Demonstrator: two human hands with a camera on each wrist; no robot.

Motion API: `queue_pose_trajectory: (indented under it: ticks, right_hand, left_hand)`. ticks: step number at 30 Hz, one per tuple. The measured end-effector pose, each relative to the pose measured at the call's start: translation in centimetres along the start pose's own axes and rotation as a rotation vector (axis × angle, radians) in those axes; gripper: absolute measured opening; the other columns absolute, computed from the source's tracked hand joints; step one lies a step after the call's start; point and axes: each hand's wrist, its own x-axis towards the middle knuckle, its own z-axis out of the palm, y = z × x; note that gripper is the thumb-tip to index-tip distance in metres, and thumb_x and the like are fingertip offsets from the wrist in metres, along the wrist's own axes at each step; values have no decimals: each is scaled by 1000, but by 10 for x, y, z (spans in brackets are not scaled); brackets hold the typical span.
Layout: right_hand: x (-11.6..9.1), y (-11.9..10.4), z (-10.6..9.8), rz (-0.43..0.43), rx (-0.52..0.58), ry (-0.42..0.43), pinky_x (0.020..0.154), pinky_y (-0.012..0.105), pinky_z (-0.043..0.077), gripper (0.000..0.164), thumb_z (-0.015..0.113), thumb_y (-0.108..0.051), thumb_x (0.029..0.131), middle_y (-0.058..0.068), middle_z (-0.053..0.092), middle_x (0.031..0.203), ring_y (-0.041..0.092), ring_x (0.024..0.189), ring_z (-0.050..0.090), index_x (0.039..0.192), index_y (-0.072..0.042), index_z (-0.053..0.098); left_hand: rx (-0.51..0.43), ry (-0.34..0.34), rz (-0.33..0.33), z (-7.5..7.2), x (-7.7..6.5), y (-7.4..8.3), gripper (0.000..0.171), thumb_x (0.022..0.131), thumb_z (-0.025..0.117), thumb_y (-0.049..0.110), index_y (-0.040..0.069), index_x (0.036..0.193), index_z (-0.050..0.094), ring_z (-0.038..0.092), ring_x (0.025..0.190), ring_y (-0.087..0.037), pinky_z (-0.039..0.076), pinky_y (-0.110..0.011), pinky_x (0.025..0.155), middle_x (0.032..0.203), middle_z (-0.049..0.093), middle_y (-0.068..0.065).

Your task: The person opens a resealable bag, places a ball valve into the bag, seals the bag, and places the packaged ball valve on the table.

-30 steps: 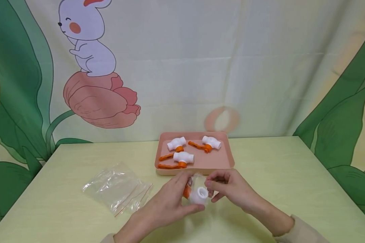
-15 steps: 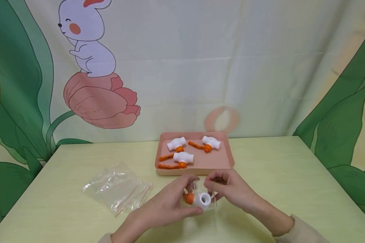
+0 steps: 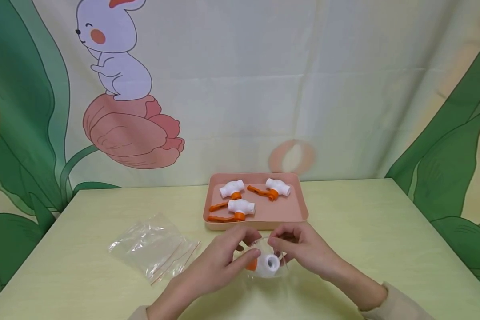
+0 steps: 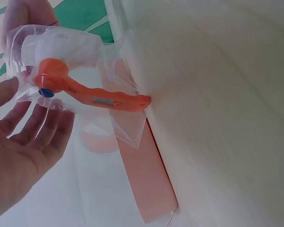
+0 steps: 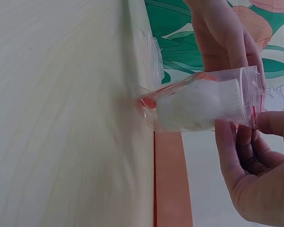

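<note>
A white ball valve [image 3: 270, 264] with an orange lever handle [image 4: 106, 98] is inside a clear zip bag [image 5: 229, 78], held over the table in front of the tray. My right hand [image 3: 304, 246] pinches the bag's red-lined zip edge between thumb and forefinger. From the other side, my left hand [image 3: 224, 260] has its thumb and fingertips at the bag's mouth, pinching the film. In the left wrist view the lever hangs toward the bag's closed end, a blue dot on its hub. Parts of the fingers are hidden behind the bag.
Beyond the hands stands a pink tray [image 3: 282, 215] holding 3 more white valves [image 3: 242, 207] with orange handles. Flat clear zip bags [image 3: 154, 249] lie on the table [image 3: 384, 240] to the left. A printed curtain [image 3: 232, 111] hangs behind the table.
My left thumb has moved up from under the valve to the bag's upper edge. The bagged valve has shifted slightly right and hangs lower; my right hand has barely moved.
</note>
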Motion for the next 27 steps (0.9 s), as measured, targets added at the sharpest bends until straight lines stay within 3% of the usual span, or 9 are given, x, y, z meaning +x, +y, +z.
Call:
queue_pose_trajectory:
  ticks: [7,15,22,27]
  right_hand:
    - [1,0,0,-13,-17,-6,70,35,60,18,66,-13,101,12,61,87,20,77,61,106,5,69]
    - [0,0,-1,-60,-104,-19,71,32,56,15,67,-17,101,10,64,94,24,80,62,102,-3,72]
    - [-2,4,-4,-94,-112,-52,79,34,56,18,67,-20,102,10,67,102,28,98,63,109,-4,72]
    - [-3,7,-5,-139,-91,-85,87,36,57,26,76,-13,95,12,65,112,33,108,60,118,-5,68]
  left_hand:
    - [113,135,94,1,4,-2,5,99,70,12,13,104,70,60,86,-6,56,-31,78,91,63,11]
    - [64,165,115,1,5,-2,7,98,71,7,14,95,71,58,73,-5,55,-25,66,82,66,6]
    - [-40,195,25,2,5,1,5,98,70,7,9,95,73,61,65,-8,60,-29,63,83,69,5]
    - [-51,231,-32,0,5,3,3,98,71,8,8,97,73,64,65,-16,59,-29,61,82,68,1]
